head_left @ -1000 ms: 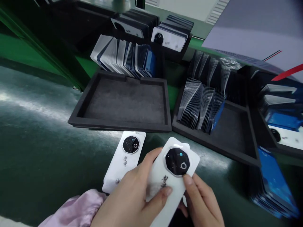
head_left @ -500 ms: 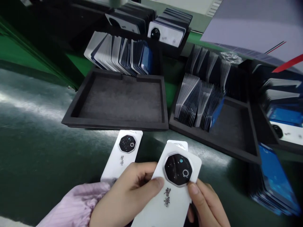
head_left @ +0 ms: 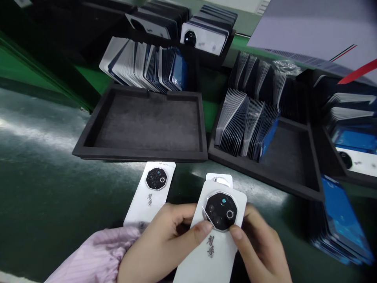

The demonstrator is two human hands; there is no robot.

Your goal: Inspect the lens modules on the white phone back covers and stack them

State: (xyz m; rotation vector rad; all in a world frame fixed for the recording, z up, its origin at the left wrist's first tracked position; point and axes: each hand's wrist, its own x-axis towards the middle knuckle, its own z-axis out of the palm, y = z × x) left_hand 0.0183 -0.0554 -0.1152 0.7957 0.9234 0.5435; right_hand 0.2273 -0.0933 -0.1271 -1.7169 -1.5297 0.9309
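Observation:
A white phone-shaped panel (head_left: 206,257) with a black octagonal camera patch and dark lettering is held between my two hands at the bottom centre. My left hand (head_left: 165,243) grips its left edge, thumb on the face at the patch's lower left corner. On the right edge, my right hand (head_left: 262,247) has its thumb just under the patch, fingers behind. Behind the held panel, the top of another white panel (head_left: 219,177) shows. To the left, a similar white panel (head_left: 150,196) lies on the dark green table, partly covered by my left wrist.
A shallow black tray (head_left: 141,153) lies ahead, with a row of upright panels (head_left: 141,65) behind it. Another black tray (head_left: 294,157) on the right holds fanned panels (head_left: 244,124). Blue-faced panels (head_left: 344,216) are stacked at the right. A large pale box (head_left: 309,31) stands at the back right.
My left thumb has slid right to the edge of the camera patch. My right hand's fingers have moved up behind the panel, and the thumb has shifted slightly left. The view has shifted slightly.

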